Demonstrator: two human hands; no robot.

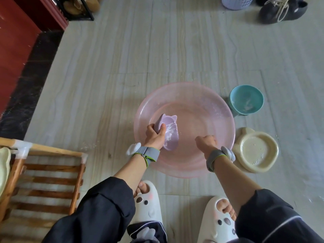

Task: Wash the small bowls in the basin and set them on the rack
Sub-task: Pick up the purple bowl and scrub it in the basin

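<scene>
A round pink basin [184, 92] stands on the floor in front of me. My left hand [155, 135] grips a purple cat-eared bowl [171, 130] by its rim and holds it tilted on edge inside the basin's left part; white residue streaks its inside. My right hand [206, 142] is over the basin's near right part, fingers curled into a fist with nothing visible in them. A teal bowl [246, 99] and a cream cat-eared bowl [256, 149] sit on the floor right of the basin. A wooden slatted rack [49, 179] stands at the lower left.
A pale green dish [3, 165] rests at the rack's left edge. My feet in white slippers [149, 202] stand just behind the basin. A dark red cabinet [15, 41] lines the left side; shoes [282, 10] and a lilac basket [236, 2] lie far ahead.
</scene>
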